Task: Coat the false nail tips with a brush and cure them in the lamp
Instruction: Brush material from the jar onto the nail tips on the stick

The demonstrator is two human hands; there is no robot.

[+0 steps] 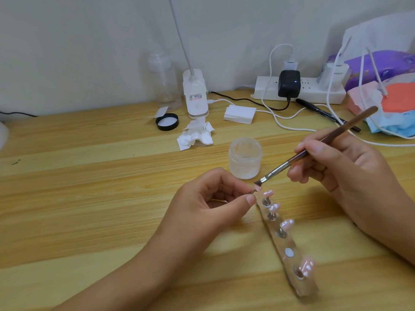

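My left hand (213, 198) pinches a small metal peg topped with a pink false nail tip (325, 188), held just above the wooden table. My right hand (343, 171) grips a brown-handled brush (314, 148) like a pen, its dark bristles touching that tip. A clear holder strip (289, 245) lies below the hands, with several pink-and-white nail tips (287, 224) standing on pegs and one bare socket (289, 252). An open frosted jar of clear gel (245, 158) stands just behind the tip.
A crumpled white tissue (195, 135), a black jar lid (167, 121) and a white clip lamp base (195, 95) sit behind. A power strip (301, 89), cables, a black pen (325, 113), a white pad stack (239, 114) and face masks (390, 122) crowd the back right.
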